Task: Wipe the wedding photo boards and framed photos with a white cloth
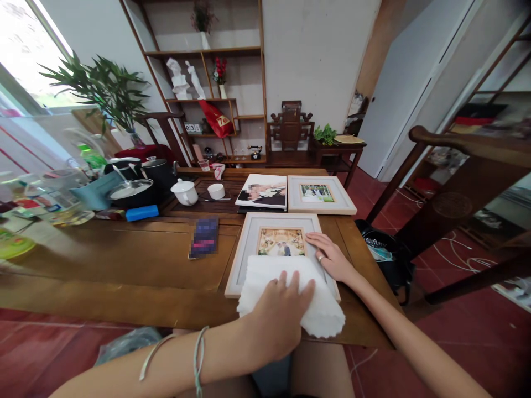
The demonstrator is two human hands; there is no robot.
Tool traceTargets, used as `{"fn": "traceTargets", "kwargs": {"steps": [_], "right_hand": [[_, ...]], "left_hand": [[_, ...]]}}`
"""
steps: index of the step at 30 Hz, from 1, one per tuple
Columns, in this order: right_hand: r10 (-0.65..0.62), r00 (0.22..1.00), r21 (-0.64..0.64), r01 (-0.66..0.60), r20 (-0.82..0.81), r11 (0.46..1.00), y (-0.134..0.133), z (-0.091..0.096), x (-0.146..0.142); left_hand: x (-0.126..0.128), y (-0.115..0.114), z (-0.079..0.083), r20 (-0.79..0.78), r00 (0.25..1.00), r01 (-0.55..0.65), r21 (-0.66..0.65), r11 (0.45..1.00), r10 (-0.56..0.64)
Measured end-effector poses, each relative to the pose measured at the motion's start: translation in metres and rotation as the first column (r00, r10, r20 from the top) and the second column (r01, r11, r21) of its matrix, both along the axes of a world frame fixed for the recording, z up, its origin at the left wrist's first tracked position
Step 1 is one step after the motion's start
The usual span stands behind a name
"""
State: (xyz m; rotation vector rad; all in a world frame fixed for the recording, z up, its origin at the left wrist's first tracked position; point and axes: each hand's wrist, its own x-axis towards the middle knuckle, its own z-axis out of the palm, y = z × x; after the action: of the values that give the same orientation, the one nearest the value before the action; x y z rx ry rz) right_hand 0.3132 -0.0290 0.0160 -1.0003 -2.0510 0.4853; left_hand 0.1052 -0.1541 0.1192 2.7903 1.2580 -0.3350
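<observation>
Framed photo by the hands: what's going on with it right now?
A person's left hand lies spread on a white cloth covering the near part of a framed photo. The right hand rests at the frame's right side. The frame lies on a wooden table; another framed photo lies just beyond it.
</observation>
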Motion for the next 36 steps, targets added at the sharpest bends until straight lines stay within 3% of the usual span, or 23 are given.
{"fn": "traceTargets", "kwargs": {"steps": [3,8,12,15,19,24,30,33,36], "right_hand": [[0.002,1.000,0.001,-0.002,0.008,1.000,0.000,0.000,0.000],[0.011,1.000,0.025,-0.012,0.017,1.000,0.001,0.001,0.000],[0.013,1.000,0.035,-0.013,0.018,0.999,0.002,-0.001,0.000],[0.010,1.000,0.031,-0.010,0.013,0.999,0.002,-0.001,0.000],[0.018,1.000,0.030,-0.019,0.008,0.999,0.001,0.002,-0.001],[0.013,1.000,-0.001,-0.013,0.007,1.000,0.000,0.005,-0.001],[-0.004,1.000,-0.015,0.003,-0.018,1.000,0.002,-0.001,0.001],[0.001,1.000,-0.011,-0.002,-0.025,1.000,0.003,-0.001,0.001],[-0.001,1.000,-0.013,0.000,-0.030,1.000,0.003,-0.001,0.001]], "left_hand": [[-0.001,0.022,-0.010,0.025,0.998,-0.061,0.031,0.998,0.060],[-0.012,0.082,-0.030,0.026,0.979,-0.204,0.139,0.969,0.202],[-0.022,0.123,-0.039,0.119,0.975,-0.213,0.286,0.934,0.186],[-0.020,0.134,-0.039,0.123,0.983,-0.166,0.284,0.944,0.136],[-0.004,0.117,-0.030,0.087,0.987,-0.146,0.164,0.976,0.133],[0.017,0.063,-0.016,0.058,0.993,-0.110,0.084,0.990,0.106],[0.023,-0.001,0.000,0.058,0.994,0.087,0.061,0.994,-0.090],[0.020,-0.006,0.003,0.066,0.991,0.116,0.029,0.993,-0.117],[0.012,0.006,0.003,0.089,0.989,0.116,0.019,0.993,-0.117]]}}
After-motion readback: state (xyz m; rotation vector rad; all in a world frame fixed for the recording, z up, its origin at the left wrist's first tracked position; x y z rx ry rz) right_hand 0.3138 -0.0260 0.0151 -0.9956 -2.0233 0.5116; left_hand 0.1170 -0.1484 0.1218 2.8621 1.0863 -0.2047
